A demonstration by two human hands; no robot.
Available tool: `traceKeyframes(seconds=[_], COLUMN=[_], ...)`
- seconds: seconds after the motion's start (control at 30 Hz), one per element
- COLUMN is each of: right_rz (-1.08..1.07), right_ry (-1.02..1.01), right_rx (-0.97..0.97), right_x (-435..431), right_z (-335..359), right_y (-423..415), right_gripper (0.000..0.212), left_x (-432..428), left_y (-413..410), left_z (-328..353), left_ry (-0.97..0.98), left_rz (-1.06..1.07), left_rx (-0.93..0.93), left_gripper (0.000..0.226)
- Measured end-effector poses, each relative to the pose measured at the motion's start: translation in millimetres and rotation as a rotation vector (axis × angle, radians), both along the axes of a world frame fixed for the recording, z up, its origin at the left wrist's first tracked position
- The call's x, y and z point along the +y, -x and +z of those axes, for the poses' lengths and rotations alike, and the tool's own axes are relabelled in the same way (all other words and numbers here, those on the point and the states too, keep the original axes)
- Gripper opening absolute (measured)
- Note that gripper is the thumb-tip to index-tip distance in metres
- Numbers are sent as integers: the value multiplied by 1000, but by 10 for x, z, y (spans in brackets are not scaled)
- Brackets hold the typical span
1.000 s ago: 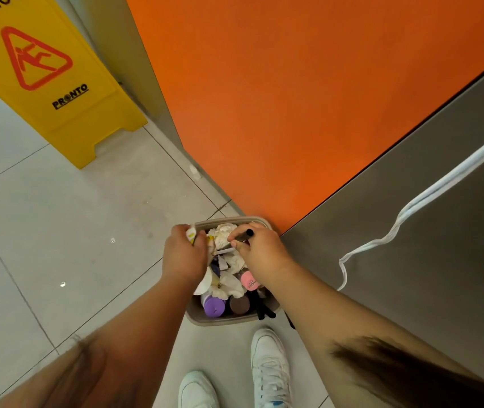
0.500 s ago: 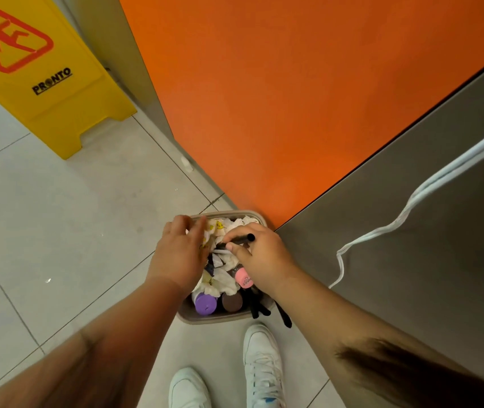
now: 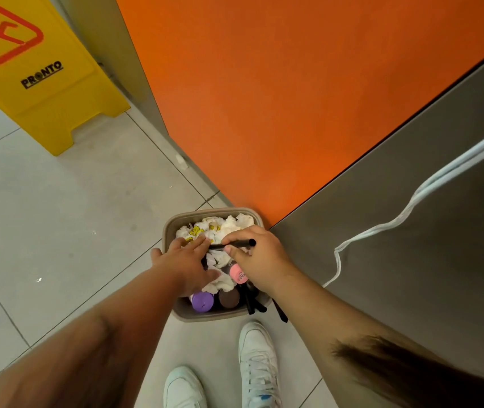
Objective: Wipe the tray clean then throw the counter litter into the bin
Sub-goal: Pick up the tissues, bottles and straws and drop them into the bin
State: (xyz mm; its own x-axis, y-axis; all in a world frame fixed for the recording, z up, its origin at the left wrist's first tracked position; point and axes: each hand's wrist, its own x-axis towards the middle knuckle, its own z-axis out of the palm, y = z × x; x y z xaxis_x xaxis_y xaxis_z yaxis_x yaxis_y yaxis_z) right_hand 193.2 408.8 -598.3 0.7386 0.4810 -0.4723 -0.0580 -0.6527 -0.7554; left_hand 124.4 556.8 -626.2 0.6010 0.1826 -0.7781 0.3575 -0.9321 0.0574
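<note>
A beige bin (image 3: 173, 228) stands on the floor against the orange panel, filled with crumpled white tissues (image 3: 220, 225), a purple-lidded jar (image 3: 202, 300), a brown-lidded jar (image 3: 229, 298), a pink-capped tube (image 3: 236, 270) and black sticks. My left hand (image 3: 187, 263) lies flat over the tissues with straight fingers. My right hand (image 3: 257, 260) pinches a thin black pen-like stick (image 3: 239, 244) over the bin's middle. No tray or counter top is in sight.
A yellow wet-floor sign (image 3: 34, 72) stands at the upper left on the grey tiles. A grey steel cabinet face (image 3: 411, 260) with a hanging white cord (image 3: 405, 213) fills the right. My white shoes (image 3: 258, 363) are just below the bin.
My left hand has opened from gripping a tissue and now lies flat on the litter. The right hand still holds the black stick, shifted slightly over the bin.
</note>
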Motion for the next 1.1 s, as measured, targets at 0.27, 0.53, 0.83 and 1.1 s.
traceKeyframes(seconds=[0.27,0.53,0.83,1.1], right_rz=[-74,48,73,198], right_ry=[-118,-15,-127,-286], right_rx=[-198,-194,-211,-414], right_x=[-44,37,-17,-174], right_z=[344,979,2259,4263], right_y=[-36,1,170,212], right_gripper=[6,11,14,13], left_x=[66,121,207,114], left_y=[158,145,164,240], left_z=[320,944,2251,4074], left_ry=[32,109,176,248], left_rz=[10,28,135,29], left_rx=[-195,-168,-395,-624], left_gripper=[61,57,43,28])
